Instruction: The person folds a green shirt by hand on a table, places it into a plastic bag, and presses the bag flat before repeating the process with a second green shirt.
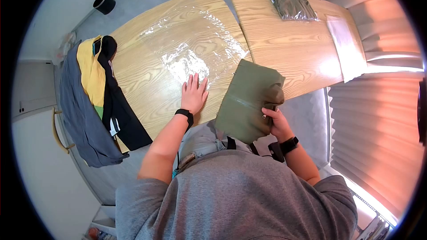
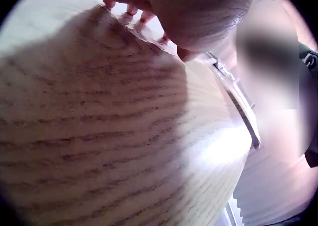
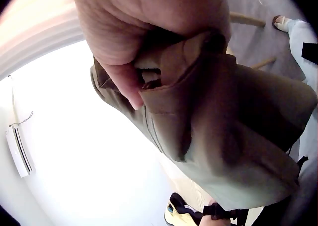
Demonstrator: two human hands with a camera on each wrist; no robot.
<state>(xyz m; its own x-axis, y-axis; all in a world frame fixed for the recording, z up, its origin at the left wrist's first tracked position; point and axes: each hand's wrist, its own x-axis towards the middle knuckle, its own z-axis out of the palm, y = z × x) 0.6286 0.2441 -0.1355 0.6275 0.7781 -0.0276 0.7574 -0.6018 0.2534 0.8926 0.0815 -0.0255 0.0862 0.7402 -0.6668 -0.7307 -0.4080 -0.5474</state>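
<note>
A folded olive-green garment (image 1: 247,100) is held off the table's front edge by the right hand (image 1: 281,125), whose thumb lies on top near a zipper pull. In the right wrist view the right hand (image 3: 159,22) pinches the thick folded edge of the green cloth (image 3: 223,136). The left hand (image 1: 194,95) lies palm down with fingers spread at the near edge of a flat clear plastic bag (image 1: 187,62). Fingertips of the left hand (image 2: 184,17) touch the plastic on the wood in the left wrist view.
Grey, yellow and black clothes (image 1: 91,102) drape over the table's left end. On the right table (image 1: 284,40) lie a dark garment in clear plastic (image 1: 293,6) and a white packet (image 1: 346,49). A gap parts the tables. A black bin (image 1: 104,4) stands on the floor.
</note>
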